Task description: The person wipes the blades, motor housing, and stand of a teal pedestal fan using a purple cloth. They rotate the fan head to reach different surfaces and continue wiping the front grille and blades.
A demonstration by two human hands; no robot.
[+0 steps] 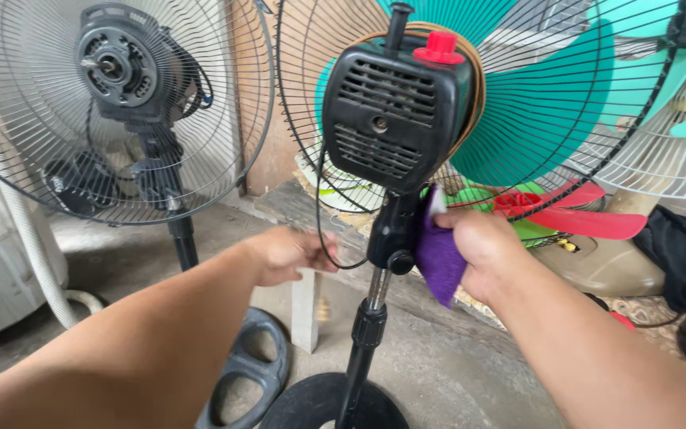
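1. Purple cloth [441, 258] is pinched in the right hand [482, 254], with the fingers closed around it, and is pressed against the right side of the black neck joint [395, 234] of the pedestal fan.
2. That neck joint is taken as the landmark: it sits just below the black motor housing [395, 107], which is seen from behind, with a red knob [439, 46] on top.
3. To the left of the neck joint the left hand [287, 253] is held, its fingers curled together near a thin black cable [321, 214] that loops down from the housing; whether the cable is actually gripped cannot be told.
4. Below the neck joint a metal pole [375, 290] is seen, running down to a round black base [303, 405] on the concrete floor [454, 373].
5. Beyond the housing, teal blades [533, 103] are enclosed by a wire guard [637, 103].
6. Far to the left of the neck joint a second fan [113, 103] is stood, without blades, its bare motor showing behind a wire guard.
7. To the right of the neck joint, red blades [573, 214] are laid behind the right hand.
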